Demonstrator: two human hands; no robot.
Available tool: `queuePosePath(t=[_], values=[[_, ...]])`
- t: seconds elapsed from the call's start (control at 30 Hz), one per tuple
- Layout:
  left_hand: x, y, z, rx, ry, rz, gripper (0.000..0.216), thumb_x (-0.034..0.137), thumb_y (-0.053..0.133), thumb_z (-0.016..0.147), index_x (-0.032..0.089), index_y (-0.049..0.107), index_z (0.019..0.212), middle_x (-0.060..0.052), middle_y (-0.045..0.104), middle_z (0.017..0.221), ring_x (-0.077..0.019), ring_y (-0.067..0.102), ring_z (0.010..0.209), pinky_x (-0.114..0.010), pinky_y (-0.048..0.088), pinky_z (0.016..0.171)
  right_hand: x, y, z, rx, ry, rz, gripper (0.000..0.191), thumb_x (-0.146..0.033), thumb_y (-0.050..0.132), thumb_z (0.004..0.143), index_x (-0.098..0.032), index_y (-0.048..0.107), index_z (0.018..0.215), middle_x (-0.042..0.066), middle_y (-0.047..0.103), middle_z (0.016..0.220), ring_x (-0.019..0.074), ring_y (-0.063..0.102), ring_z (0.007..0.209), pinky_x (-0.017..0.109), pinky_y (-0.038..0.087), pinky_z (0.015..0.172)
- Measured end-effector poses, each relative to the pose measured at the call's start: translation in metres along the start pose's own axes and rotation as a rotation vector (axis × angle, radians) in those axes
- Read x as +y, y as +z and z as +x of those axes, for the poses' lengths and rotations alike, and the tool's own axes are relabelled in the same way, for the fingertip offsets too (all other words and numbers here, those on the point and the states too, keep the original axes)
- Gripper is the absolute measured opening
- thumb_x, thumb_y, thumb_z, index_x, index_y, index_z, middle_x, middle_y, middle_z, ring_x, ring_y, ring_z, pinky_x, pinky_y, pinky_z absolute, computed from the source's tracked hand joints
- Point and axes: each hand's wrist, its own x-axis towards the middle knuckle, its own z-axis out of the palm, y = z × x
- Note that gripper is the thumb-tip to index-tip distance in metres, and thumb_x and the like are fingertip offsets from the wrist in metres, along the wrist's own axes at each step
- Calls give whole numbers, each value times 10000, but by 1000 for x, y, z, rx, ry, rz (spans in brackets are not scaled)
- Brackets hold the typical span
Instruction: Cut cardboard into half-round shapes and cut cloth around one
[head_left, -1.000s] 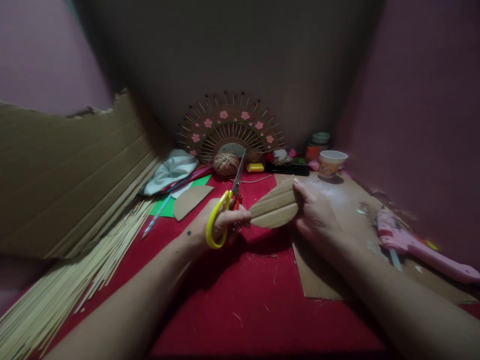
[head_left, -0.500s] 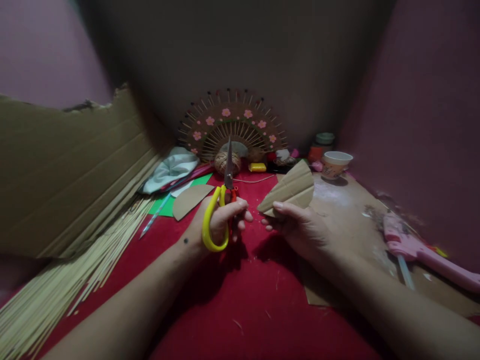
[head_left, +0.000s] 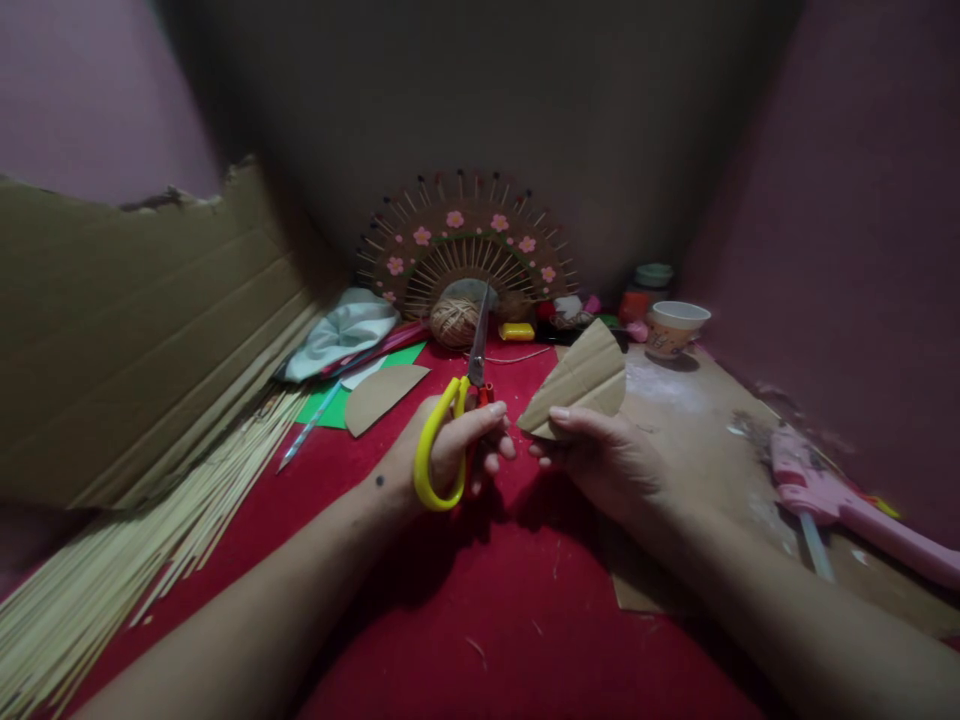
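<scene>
My left hand (head_left: 469, 440) is closed around a pair of yellow-handled scissors (head_left: 429, 450), whose blades point up and away from me. Beside the blades, a small red item (head_left: 486, 394) shows at the same hand; its kind is unclear. Between thumb and fingers, my right hand (head_left: 600, 445) pinches a curved cardboard piece (head_left: 581, 380) with crease lines, its pointed end toward the scissors. The two hands are close together but apart. Left of the scissors, a half-round cardboard piece (head_left: 384, 396) lies on green paper (head_left: 319, 408).
Thin sticks (head_left: 187, 520) and a standing cardboard sheet (head_left: 150, 350) are on the left. A decorated stick fan (head_left: 469, 235) stands at the back with a twine ball (head_left: 454, 322) before it. To the right are a paper cup (head_left: 676, 330) and a pink glue gun (head_left: 814, 485).
My left hand has shifted slightly right with the scissors, and the blades lean further right. The cardboard piece in my right hand has hardly moved.
</scene>
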Motion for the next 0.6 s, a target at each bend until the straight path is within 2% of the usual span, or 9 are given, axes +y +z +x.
queuePosePath(t=[0.1, 0.23, 0.3, 0.4, 0.5, 0.6], values=[[1, -7, 2, 23, 49, 262, 363, 501, 508, 768, 159, 542, 650, -12, 578, 530, -96, 475, 355, -215, 342, 320, 0, 0, 0, 13, 9, -8, 99, -200, 698, 557, -131, 658, 616, 23, 673, 558, 149, 613, 472, 247, 472, 461], [1, -16, 5, 224, 86, 1008, 349, 484, 527, 742, 179, 537, 572, -16, 519, 479, -133, 497, 448, -230, 288, 404, -1, 1, -1, 46, -21, 2, 101, -142, 689, 522, -156, 652, 616, 12, 676, 572, 164, 620, 527, 287, 513, 519], [2, -18, 4, 270, 78, 1245, 312, 471, 563, 704, 183, 560, 584, -35, 541, 513, -161, 518, 496, -245, 266, 432, -2, 1, -2, 11, -38, -16, 122, -127, 674, 536, -161, 666, 653, 31, 697, 646, 185, 637, 611, 319, 531, 598], [9, -25, -1, 188, 49, 1315, 319, 493, 624, 633, 183, 587, 567, -36, 559, 518, -166, 526, 498, -252, 270, 447, -4, 0, -4, -67, -30, -52, 115, -126, 657, 567, -164, 670, 675, 54, 709, 734, 198, 639, 673, 316, 515, 611], [27, -48, -5, 114, 24, 1345, 348, 536, 605, 643, 190, 620, 611, -17, 598, 556, -150, 541, 518, -241, 334, 477, -7, -3, -4, -117, 11, -92, 87, -130, 617, 583, -151, 664, 653, 70, 708, 744, 182, 619, 614, 256, 432, 459], [42, -83, 0, 316, 11, 1415, 334, 453, 477, 780, 166, 629, 862, -71, 655, 822, -196, 597, 754, -268, 411, 649, -7, -7, -3, -156, 42, -144, 116, -149, 566, 592, -135, 667, 647, 72, 699, 683, 148, 570, 500, 225, 331, 373]])
